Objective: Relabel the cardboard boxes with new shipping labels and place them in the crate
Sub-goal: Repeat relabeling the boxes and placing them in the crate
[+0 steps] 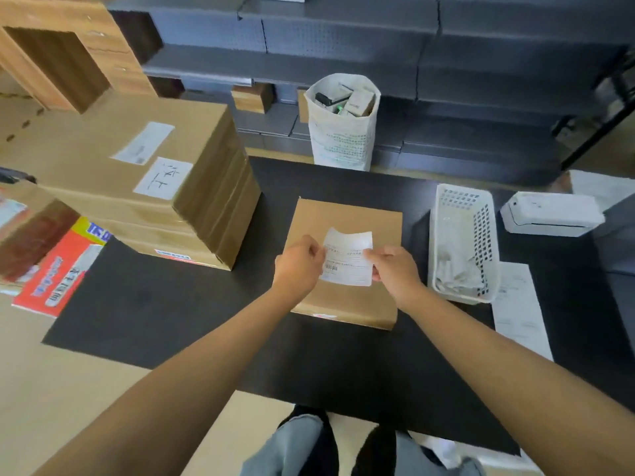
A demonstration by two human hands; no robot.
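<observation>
**Both hands pinching a shipping label over a small cardboard box**

The left hand (302,266) is pinching the left edge of the shipping label (347,257) between thumb and fingers. The right hand (395,269) is pinching the label's right edge the same way. The label is hanging between the two hands, upper edge curling, printed lines and a barcode facing up. Cannot tell whether it is touching the box top or floating just above it.

The small cardboard box (347,214) is lying flat at the middle of the black surface (165,304), directly under the label, a strip of red print showing on its near side.

At 3 o'clock from the box, just beside it, a white perforated plastic basket (464,242) is sitting with crumpled white paper scraps inside. At 2 o'clock, past the basket, a white label printer (549,214) is standing. At 4 o'clock a white paper sheet (519,310) is lying flat, its far end tucked against the basket.

At 10 o'clock a large cardboard box (144,187) is resting on the surface, two white stickers on its top. At 9 o'clock, at the frame edge, a red and yellow printed carton (58,269) is showing, blurred.

At 12 o'clock, beyond the surface, a white sack (342,132) is standing open with small items inside, in front of grey shelving (378,56).
</observation>
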